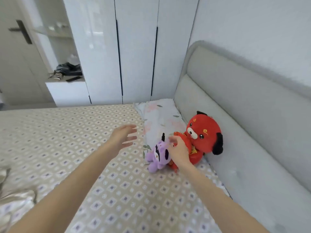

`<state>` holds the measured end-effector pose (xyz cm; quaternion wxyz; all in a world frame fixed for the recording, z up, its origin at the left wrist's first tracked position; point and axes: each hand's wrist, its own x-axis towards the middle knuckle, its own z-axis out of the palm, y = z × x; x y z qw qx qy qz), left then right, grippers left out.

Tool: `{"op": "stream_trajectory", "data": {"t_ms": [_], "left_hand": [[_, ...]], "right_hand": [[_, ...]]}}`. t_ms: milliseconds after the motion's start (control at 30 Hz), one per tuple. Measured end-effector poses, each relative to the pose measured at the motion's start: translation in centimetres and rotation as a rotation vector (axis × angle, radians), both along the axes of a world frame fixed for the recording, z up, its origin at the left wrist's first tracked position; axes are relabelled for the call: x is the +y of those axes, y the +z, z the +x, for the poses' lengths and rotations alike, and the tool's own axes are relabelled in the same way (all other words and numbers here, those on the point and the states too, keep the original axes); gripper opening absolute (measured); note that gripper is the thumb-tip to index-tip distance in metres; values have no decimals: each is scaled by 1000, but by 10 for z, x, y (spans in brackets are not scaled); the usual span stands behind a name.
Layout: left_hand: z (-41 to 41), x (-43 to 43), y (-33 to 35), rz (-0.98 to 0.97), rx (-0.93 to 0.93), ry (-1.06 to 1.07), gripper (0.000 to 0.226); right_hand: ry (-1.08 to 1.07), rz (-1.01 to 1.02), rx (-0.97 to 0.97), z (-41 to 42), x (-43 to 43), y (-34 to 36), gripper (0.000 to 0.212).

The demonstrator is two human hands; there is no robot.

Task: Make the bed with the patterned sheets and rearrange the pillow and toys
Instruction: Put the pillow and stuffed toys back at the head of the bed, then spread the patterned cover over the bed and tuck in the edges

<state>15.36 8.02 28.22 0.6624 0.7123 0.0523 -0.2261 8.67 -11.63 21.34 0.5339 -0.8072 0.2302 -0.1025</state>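
A diamond-patterned sheet covers the bed. A floral pillow lies at the head end beside the grey padded headboard. A red plush dog leans against the headboard. In front of it lies a small purple plush toy. My right hand is at the purple toy's head, its fingers curled over the top of it and partly covering the red dog's body. My left hand hovers over the sheet left of the pillow, fingers spread and blurred, holding nothing.
White wardrobe doors stand beyond the bed's far edge. A low white shelf at the left back holds shoes. A door with a dark handle is at far left. Crumpled fabric lies at the lower left.
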Motion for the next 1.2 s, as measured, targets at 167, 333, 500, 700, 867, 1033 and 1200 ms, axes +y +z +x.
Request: {"op": "stream_trajectory", "data": {"t_ms": [167,333,500,700,867,1033,1200], "left_hand": [[-62,29,57,-22,-127,-45,24],[-122,31,78,-59,-166,-134,24],[-191,12,74,-69,-129,-269,23],[-269,-23,67,-41,-64,-365,28],[-333,-60,50,-11,-53,-474,28],[-420,-106,5,28,16,-578,17],[-521,-146,-49,142,174,-673,18]], "right_hand": [[-5,3,-89,-78,29,71,24],[-75,-15,-185,-152,42,104,24],[-144,-28,-169,-223,41,114,26],[-258,-28,-118,-315,25,113,27],[-373,-5,-50,-401,-4,98,29],[-448,18,80,-509,-41,46,26],[-496,143,322,-640,-71,-16,17]]}}
